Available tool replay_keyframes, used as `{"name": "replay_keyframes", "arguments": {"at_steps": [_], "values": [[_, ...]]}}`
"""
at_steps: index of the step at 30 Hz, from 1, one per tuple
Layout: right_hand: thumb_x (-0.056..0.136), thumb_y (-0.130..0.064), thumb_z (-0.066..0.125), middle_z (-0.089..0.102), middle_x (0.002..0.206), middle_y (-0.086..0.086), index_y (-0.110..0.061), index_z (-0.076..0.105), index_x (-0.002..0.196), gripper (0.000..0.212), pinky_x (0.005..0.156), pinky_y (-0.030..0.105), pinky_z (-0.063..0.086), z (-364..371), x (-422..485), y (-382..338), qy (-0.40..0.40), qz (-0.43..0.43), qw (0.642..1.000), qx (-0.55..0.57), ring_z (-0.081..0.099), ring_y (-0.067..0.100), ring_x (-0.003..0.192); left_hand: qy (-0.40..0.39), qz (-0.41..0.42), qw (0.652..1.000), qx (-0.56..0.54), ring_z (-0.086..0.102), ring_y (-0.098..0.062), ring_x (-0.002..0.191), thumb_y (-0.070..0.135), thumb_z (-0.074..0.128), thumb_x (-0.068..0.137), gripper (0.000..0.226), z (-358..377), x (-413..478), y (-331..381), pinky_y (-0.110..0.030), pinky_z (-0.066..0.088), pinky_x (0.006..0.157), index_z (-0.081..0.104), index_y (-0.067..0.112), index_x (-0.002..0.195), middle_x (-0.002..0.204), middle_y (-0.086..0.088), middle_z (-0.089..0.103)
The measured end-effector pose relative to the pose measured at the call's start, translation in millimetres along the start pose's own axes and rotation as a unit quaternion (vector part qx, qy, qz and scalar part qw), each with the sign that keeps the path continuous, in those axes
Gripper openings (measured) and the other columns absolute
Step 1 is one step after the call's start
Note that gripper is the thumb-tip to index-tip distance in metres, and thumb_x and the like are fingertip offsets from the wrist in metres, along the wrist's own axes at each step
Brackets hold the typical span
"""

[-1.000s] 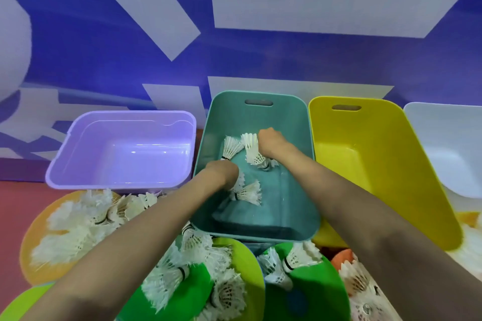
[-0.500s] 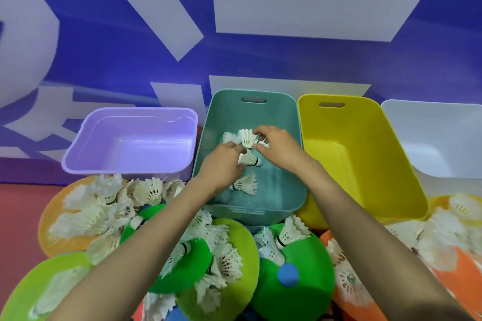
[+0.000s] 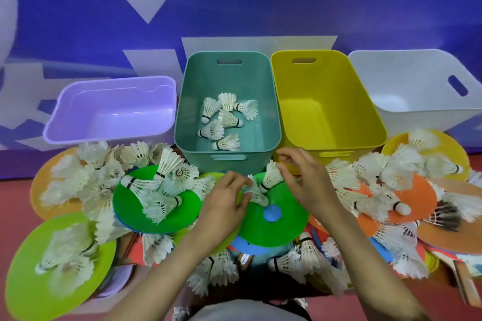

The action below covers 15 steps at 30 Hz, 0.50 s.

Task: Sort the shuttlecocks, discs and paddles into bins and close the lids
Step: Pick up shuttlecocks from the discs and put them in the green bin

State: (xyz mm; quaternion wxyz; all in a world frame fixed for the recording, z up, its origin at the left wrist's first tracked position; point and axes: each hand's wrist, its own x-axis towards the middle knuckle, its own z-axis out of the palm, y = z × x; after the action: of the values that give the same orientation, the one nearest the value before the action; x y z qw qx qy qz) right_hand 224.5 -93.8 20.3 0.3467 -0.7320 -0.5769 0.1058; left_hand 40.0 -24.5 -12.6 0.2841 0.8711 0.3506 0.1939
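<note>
Two shuttlecocks sit on a green disc [image 3: 273,227] just in front of the teal bin [image 3: 227,156]. The left hand [image 3: 224,206] pinches the feathers of the lying shuttlecock [image 3: 258,195], whose cork points toward the disc's blue centre. The leaning shuttlecock [image 3: 272,177] stands beside it, cork down. The right hand [image 3: 305,180] has loosely curved fingers, and its thumb tip is at the feather rim. I cannot tell whether it grips.

Inside the teal bin lie six shuttlecocks [image 3: 224,122], clustered at the middle of its floor. The purple bin [image 3: 112,128] stands to its left, the yellow bin [image 3: 331,143] touches its right side, and the white bin [image 3: 417,101] is beyond that. Loose shuttlecocks [image 3: 99,177] are heaped on overlapping discs [image 3: 60,268] on both sides in front of the bins.
</note>
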Motion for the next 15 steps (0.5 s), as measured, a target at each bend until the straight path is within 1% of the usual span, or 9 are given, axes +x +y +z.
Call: {"name": "replay_keyframes", "arguments": {"at_steps": [1, 3, 4, 6, 8, 10, 12, 13, 15], "values": [[0.091, -0.017, 0.059, 0.061, 0.102, 0.001, -0.014, 0.059, 0.113, 0.022, 0.076, 0.037, 0.051, 2.7, -6.7, 6.0, -0.013, 0.021, 1.000, -0.018, 0.059, 0.019, 0.095, -0.031, -0.013, 0.999, 0.018, 0.056, -0.020, 0.100, 0.025, 0.059, 0.087, 0.021, 8.1, -1.3, -1.6, -0.035, 0.049, 0.081, 0.061, 0.018, 0.107, 0.106, 0.002, 0.056], [0.093, -0.020, 0.056, 0.057, 0.108, 0.003, -0.015, 0.056, 0.118, 0.026, 0.081, 0.035, 0.045, 8.8, -14.4, 15.4, -0.068, 0.073, 0.993, -0.061, 0.054, 0.023, 0.104, -0.085, -0.032, 0.993, 0.079, 0.050, -0.023, 0.112, 0.020, 0.062, 0.084, 0.032, 21.1, 0.5, -2.4, -0.033, 0.044, 0.094, 0.060, 0.016, 0.116, 0.115, -0.003, 0.055], [0.093, -0.021, 0.054, 0.053, 0.115, 0.005, -0.015, 0.051, 0.124, 0.032, 0.085, 0.033, 0.040, 12.1, -15.4, 19.3, -0.111, 0.099, 0.985, -0.089, 0.049, 0.023, 0.110, -0.099, -0.028, 0.988, 0.114, 0.050, -0.027, 0.112, 0.017, 0.064, 0.081, 0.036, 27.2, 3.3, -2.9, -0.033, 0.041, 0.096, 0.061, 0.013, 0.116, 0.115, -0.007, 0.057], [0.092, -0.021, 0.054, 0.045, 0.129, 0.006, -0.017, 0.039, 0.137, 0.047, 0.094, 0.033, 0.035, 18.9, -13.3, 24.6, -0.198, 0.135, 0.961, -0.141, 0.039, 0.024, 0.120, -0.108, -0.024, 0.980, 0.167, 0.054, -0.035, 0.107, 0.013, 0.066, 0.074, 0.038, 38.8, 10.2, -2.9, -0.038, 0.042, 0.094, 0.063, 0.008, 0.111, 0.109, -0.015, 0.061], [0.091, -0.017, 0.054, 0.040, 0.136, 0.008, -0.019, 0.030, 0.142, 0.056, 0.100, 0.036, 0.035, 27.1, -10.1, 27.5, -0.241, 0.130, 0.947, -0.166, 0.036, 0.026, 0.124, -0.124, -0.033, 0.968, 0.218, 0.050, -0.034, 0.112, 0.014, 0.059, 0.078, 0.039, 45.5, 16.9, -0.5, -0.037, 0.036, 0.098, 0.057, 0.010, 0.117, 0.113, -0.014, 0.060], [0.091, -0.013, 0.053, 0.041, 0.138, 0.009, -0.018, 0.029, 0.143, 0.058, 0.101, 0.038, 0.036, 33.5, -6.7, 28.1, -0.246, 0.112, 0.948, -0.171, 0.036, 0.027, 0.125, -0.161, -0.042, 0.952, 0.258, 0.045, -0.030, 0.117, 0.015, 0.052, 0.084, 0.037, 48.8, 22.0, 1.9, -0.036, 0.027, 0.105, 0.050, 0.014, 0.121, 0.117, -0.010, 0.059], [0.090, -0.006, 0.050, 0.046, 0.134, 0.010, -0.017, 0.031, 0.141, 0.055, 0.095, 0.038, 0.040, 36.0, -4.5, 26.5, -0.238, 0.108, 0.950, -0.171, 0.042, 0.029, 0.122, -0.171, -0.045, 0.948, 0.266, 0.048, -0.028, 0.116, 0.011, 0.049, 0.085, 0.033, 50.0, 25.9, 3.8, -0.036, 0.020, 0.111, 0.050, 0.015, 0.118, 0.112, -0.009, 0.062], [0.090, -0.004, 0.048, 0.052, 0.127, 0.011, -0.017, 0.034, 0.138, 0.051, 0.087, 0.038, 0.043, 36.4, -4.1, 25.4, -0.229, 0.112, 0.951, -0.175, 0.048, 0.030, 0.116, -0.170, -0.046, 0.950, 0.258, 0.050, -0.027, 0.114, 0.008, 0.049, 0.085, 0.030, 50.1, 26.9, 3.3, -0.035, 0.017, 0.113, 0.051, 0.015, 0.114, 0.108, -0.009, 0.063], [0.091, -0.004, 0.046, 0.061, 0.107, 0.013, -0.016, 0.038, 0.128, 0.040, 0.071, 0.038, 0.045, 37.3, -4.2, 23.6, -0.209, 0.127, 0.952, -0.187, 0.059, 0.032, 0.096, -0.153, -0.051, 0.963, 0.217, 0.053, -0.026, 0.108, 0.006, 0.048, 0.086, 0.024, 49.2, 27.5, 2.5, -0.033, 0.012, 0.114, 0.056, 0.014, 0.107, 0.101, -0.008, 0.066]]}}
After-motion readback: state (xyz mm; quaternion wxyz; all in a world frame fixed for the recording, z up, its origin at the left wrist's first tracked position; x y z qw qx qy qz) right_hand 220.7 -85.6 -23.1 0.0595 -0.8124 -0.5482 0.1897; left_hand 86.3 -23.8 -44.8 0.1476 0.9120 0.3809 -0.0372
